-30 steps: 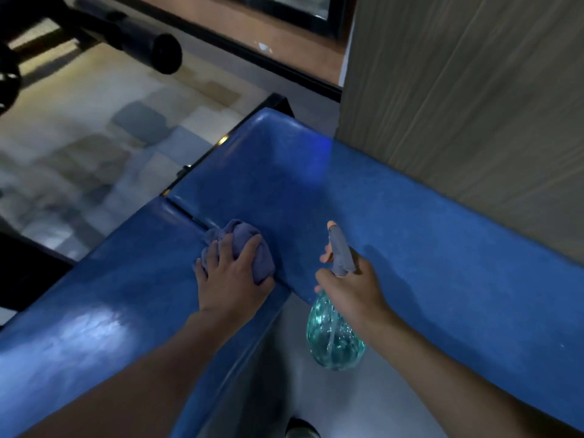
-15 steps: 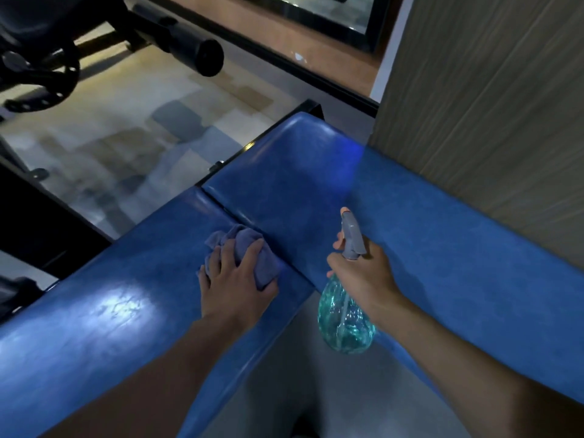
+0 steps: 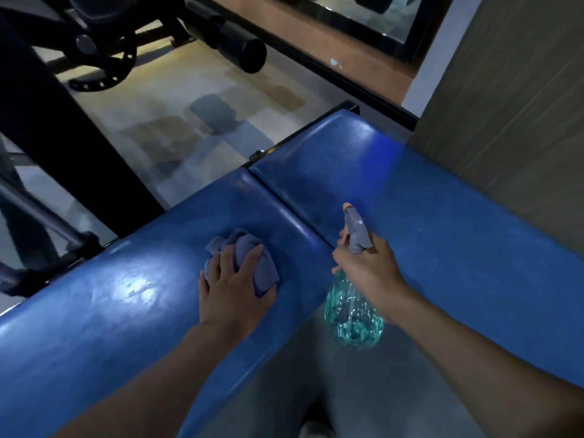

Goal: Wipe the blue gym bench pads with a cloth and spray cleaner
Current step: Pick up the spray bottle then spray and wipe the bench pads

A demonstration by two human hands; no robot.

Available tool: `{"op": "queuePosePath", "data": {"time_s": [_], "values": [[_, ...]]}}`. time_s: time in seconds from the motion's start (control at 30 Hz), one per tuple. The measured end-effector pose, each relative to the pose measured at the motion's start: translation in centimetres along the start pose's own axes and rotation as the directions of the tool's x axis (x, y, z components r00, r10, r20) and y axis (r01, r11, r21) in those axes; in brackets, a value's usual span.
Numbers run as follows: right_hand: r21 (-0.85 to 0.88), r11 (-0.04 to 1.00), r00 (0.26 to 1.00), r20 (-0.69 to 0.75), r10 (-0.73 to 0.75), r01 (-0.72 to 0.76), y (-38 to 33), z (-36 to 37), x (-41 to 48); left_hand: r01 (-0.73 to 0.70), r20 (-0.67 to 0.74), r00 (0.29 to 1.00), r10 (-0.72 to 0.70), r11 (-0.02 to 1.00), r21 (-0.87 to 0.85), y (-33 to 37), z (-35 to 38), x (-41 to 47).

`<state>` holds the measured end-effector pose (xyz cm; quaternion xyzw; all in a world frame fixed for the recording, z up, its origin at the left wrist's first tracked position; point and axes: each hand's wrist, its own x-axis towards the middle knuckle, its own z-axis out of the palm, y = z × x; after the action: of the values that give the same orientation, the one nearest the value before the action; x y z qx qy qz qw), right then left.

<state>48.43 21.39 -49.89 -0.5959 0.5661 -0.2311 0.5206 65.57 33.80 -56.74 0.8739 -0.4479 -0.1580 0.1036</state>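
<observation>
Two blue bench pads meet at a seam in an L shape: the left pad [image 3: 104,317] runs toward the lower left, the right pad [image 3: 458,235] runs along the wall. My left hand [image 3: 232,287] presses a crumpled grey-blue cloth [image 3: 252,260] flat on the left pad, just left of the seam. My right hand [image 3: 369,267] grips the neck of a clear teal spray bottle [image 3: 354,317] with a grey trigger head, held upright over the inner corner, its nozzle pointing away from me toward the right pad.
A wood-grain wall panel [image 3: 512,99] rises directly behind the right pad. Black gym machine frames and a padded roller [image 3: 234,45] stand on the tiled floor [image 3: 177,99] beyond the bench. Grey floor lies between the pads near me.
My left hand and the cloth slid left from the seam onto the left pad. The view shifted, so the bench and bottle sit further right in the frame; the bottle stays upright.
</observation>
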Motion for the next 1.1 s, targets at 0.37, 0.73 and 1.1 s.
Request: {"op": "queuePosePath", "data": {"time_s": [0.37,0.73,1.1], "values": [[0.047,0.995,0.978,0.194,0.082,-0.093,2.0,4.9,-6.6,0.057,-0.024,0.998,-0.057,0.998,0.007,-6.6,-1.0,-4.4],[-0.098,0.994,0.974,0.225,-0.032,0.055,2.7,7.5,-9.8,0.121,0.018,0.992,-0.121,0.993,0.008,-10.5,-2.3,-7.9],[-0.239,0.964,0.953,0.301,-0.043,0.119,3.4,9.7,-14.0,0.169,-0.011,0.986,-0.169,0.986,-0.005,-14.2,-2.8,-11.8]]}}
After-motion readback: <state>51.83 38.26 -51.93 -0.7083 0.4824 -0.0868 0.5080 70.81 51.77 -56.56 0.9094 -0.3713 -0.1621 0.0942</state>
